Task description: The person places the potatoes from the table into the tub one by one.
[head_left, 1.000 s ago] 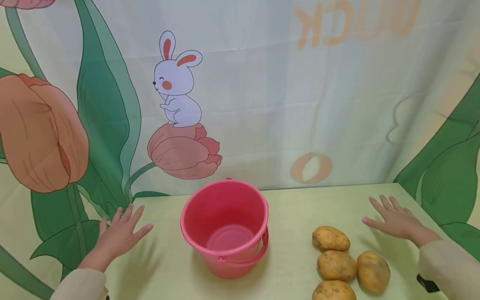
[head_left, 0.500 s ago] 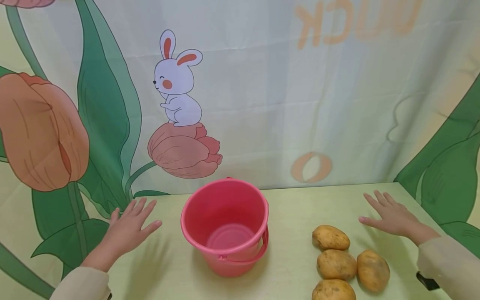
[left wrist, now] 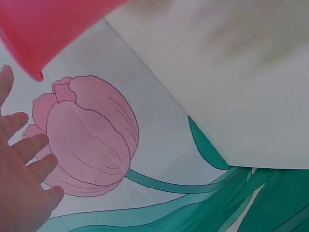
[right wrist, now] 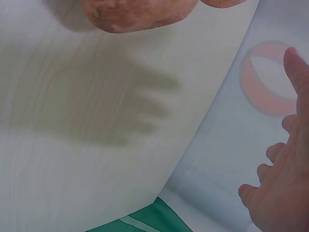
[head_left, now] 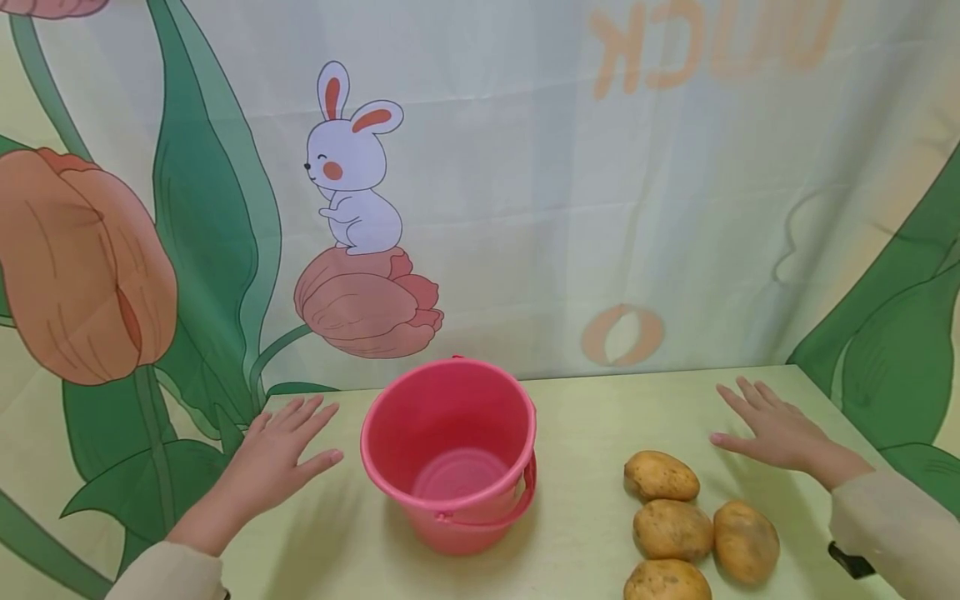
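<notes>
A pink bucket stands upright near the middle of the table, its handle hanging down on the right side; I see nothing inside. Left of it, my left hand hovers over the table with fingers spread and touches nothing. My right hand is held in the air at the right, fingers extended, behind and right of several potatoes. Those include a far potato, a middle potato, a right-hand potato and a near potato cut off by the frame. The right wrist view shows part of a potato and the hand's shadow.
The pale table ends at a back edge against a hanging printed cloth. The cloth carries a rabbit, tulips and green leaves. A dark band shows at the right sleeve.
My left hand has moved right and slightly forward, closer to the bucket. My right hand has shifted a little left and away from me. The bucket and potatoes stay in place.
</notes>
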A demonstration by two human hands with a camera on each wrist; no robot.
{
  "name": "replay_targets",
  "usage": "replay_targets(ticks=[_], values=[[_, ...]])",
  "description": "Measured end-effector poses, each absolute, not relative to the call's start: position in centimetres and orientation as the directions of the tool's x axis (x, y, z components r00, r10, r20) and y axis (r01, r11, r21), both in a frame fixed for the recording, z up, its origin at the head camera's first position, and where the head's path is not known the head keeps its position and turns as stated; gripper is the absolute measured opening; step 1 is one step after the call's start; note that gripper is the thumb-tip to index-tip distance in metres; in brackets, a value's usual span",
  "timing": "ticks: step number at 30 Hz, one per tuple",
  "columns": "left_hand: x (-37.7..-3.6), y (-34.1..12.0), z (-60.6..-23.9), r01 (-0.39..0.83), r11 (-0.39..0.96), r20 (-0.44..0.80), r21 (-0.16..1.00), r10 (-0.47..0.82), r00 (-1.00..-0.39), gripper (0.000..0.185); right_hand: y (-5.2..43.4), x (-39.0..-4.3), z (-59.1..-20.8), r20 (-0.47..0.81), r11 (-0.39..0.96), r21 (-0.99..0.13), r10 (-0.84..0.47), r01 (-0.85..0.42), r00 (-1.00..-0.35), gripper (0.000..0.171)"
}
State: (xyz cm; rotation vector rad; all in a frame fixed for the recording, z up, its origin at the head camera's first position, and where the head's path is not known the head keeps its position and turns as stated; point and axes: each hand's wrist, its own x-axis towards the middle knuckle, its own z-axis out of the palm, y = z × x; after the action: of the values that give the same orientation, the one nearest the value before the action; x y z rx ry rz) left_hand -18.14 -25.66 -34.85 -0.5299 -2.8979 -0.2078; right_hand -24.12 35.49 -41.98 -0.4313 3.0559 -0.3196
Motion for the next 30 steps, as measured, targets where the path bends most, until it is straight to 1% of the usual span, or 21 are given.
replay_targets(ticks=[10,20,30], values=[[-17.9,-24.9,-34.9,0.452,0.89,0.286,0.06,0.419,-0.862,0.058,34.4,-23.9,-41.6,0.006,0.937,-0.199,-0.292,-0.287,-0.956,0.083],[-17.4,-23.8,-35.2,0.577,0.816,0.388,0.033,0.522,-0.76,0.045,33.7,-23.8,-41.6,0.038,0.923,-0.209,-0.322,-0.323,-0.946,0.08],[-17.1,-23.0,-35.5,0.616,0.787,0.401,0.045,0.55,-0.733,0.041,32.7,-23.3,-41.3,0.051,0.914,-0.228,-0.332,-0.335,-0.942,0.077]])
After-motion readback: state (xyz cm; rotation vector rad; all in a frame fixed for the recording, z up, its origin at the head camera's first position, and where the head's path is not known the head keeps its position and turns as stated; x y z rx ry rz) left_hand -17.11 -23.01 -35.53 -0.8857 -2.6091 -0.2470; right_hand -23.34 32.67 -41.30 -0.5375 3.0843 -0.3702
